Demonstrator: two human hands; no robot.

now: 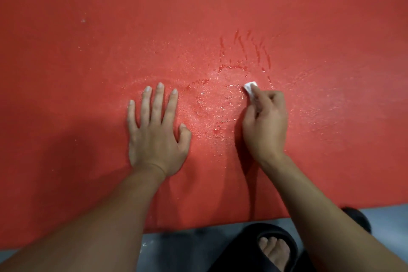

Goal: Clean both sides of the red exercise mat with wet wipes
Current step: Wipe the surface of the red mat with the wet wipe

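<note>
Red mat [88, 73] fills most of frame, flat on floor. Left hand [154, 132] spread flat, bracing it. Right hand [265, 121] pinches folded wipe [250, 88] at centre right. Mat appears soft, wet, likely slippery; lift by near edge.

Mat [220, 6] lying bare and wide ahead and to both sides, left hand [154, 134] pressing flat left of the wet patch, right hand [265, 121] with wipe [250, 89] blocking its right, slipper [273, 247] crowding the near edge
</note>
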